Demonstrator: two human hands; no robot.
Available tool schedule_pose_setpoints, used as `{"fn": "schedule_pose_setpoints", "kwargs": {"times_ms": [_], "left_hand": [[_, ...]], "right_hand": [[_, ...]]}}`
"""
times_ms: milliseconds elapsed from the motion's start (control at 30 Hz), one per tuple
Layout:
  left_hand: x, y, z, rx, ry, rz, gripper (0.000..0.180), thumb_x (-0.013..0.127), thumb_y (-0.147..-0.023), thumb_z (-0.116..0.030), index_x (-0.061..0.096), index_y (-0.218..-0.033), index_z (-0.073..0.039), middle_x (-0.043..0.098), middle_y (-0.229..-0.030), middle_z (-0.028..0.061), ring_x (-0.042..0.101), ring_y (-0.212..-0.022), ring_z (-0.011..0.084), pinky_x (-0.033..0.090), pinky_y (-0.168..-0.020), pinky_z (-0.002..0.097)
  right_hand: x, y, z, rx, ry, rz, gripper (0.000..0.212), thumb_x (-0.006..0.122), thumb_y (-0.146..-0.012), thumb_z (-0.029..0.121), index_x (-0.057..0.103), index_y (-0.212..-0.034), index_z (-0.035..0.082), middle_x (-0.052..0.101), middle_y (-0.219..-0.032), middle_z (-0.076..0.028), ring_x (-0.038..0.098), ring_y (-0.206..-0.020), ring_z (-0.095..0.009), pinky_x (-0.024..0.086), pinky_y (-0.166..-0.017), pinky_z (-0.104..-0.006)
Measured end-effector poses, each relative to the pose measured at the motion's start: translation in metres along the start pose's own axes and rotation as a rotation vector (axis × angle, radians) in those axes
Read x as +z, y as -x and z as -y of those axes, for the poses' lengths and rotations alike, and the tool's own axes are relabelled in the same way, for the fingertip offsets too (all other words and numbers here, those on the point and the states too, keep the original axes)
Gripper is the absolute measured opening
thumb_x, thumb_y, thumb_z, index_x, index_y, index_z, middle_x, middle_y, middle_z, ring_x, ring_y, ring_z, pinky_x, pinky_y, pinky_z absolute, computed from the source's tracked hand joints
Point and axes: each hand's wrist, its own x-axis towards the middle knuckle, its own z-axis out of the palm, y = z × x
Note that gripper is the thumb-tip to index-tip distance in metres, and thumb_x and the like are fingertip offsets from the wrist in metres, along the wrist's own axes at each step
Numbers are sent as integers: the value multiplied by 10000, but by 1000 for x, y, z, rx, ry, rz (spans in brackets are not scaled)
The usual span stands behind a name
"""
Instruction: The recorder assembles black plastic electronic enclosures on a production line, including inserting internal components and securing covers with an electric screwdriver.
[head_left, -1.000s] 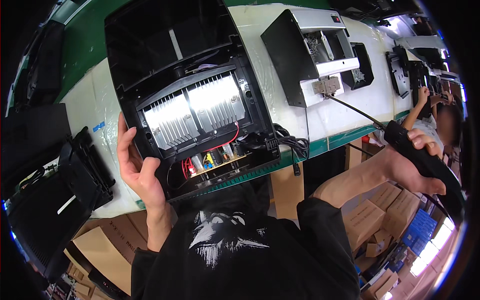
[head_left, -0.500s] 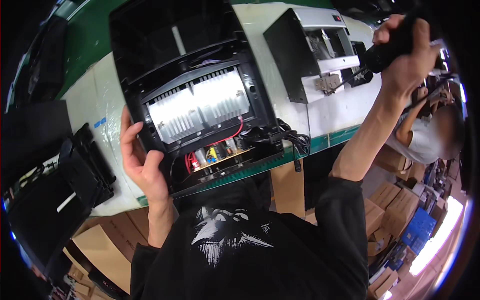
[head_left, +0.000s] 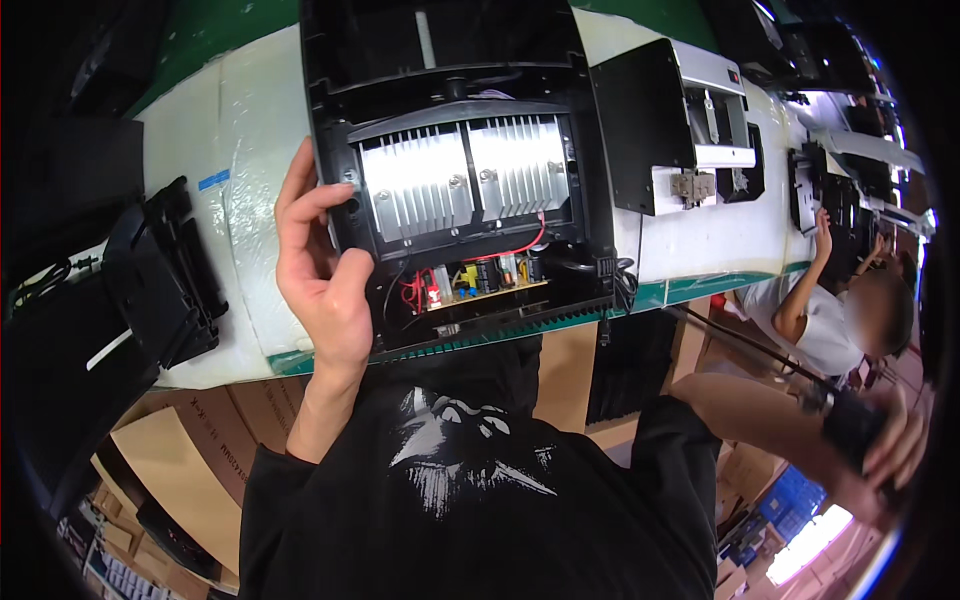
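Note:
A black electronics housing (head_left: 595, 200) lies open on the white-covered bench. Two finned silver heat sinks (head_left: 420, 185) sit side by side inside it, with screw heads at their edges. Below them is a circuit board (head_left: 480, 290) with coloured parts and red wires. My left hand (head_left: 325, 260) grips the housing's left edge, one finger bent over the rim and the thumb lower on the side. Off to the lower right, away from the bench, my right hand (head_left: 890, 455) is closed around a black electric screwdriver (head_left: 850, 425) with a long thin shaft; motion blurs it.
Right of the housing stands a black-and-silver metal unit (head_left: 650, 130). Black cables (head_left: 625, 285) hang by the front edge. Black frames (head_left: 170, 275) are stacked at left. Cardboard boxes (head_left: 190, 470) stand below the bench. A co-worker (head_left: 810, 320) is at the far right.
My right hand has swung down from above the bench's right side to the lower right, carrying the screwdriver. The view has shifted, so the housing appears further right. My left hand stays on its edge.

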Motion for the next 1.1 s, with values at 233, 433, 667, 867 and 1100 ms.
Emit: {"fn": "schedule_pose_setpoints", "kwargs": {"times_ms": [233,433,667,867,1100], "left_hand": [[-5,0,0,20,-13,8,451,398,-612,96,547,-1024,-8,335,-1391,200,331,-1303,308,236,-1073,388],[-3,1,1,36,-8,10,439,409,-619,100,552,-1017,-16,327,-1396,205,307,-1321,313,224,-1081,399],[-7,0,1,43,-25,18,431,407,-617,102,554,-1004,-18,325,-1395,200,301,-1323,311,218,-1082,400],[-3,0,0,17,-9,28,427,401,-615,105,552,-994,-22,324,-1392,199,315,-1311,313,230,-1076,399],[-3,0,-3,13,-39,34,401,393,-616,114,540,-953,-46,310,-1393,201,311,-1313,318,235,-1071,399]], "right_hand": [[35,15,-23,-77,160,20,330,744,-682,313,487,-681,106,498,-592,37,470,-434,-45,387,-450,-122],[53,57,-96,74,449,61,539,685,-717,548,460,-748,59,451,-592,-27,447,-489,-130,402,-546,-207],[45,79,-135,221,693,212,707,551,-725,713,421,-779,20,452,-630,-72,473,-482,-168,426,-426,-260],[46,92,-146,120,643,101,744,490,-764,708,396,-1101,52,460,-746,-93,474,-479,-168,438,-398,-281],[43,97,-161,-46,642,87,760,470,-827,636,169,-1431,285,465,-831,-109,473,-481,-174,432,-394,-280]]}}
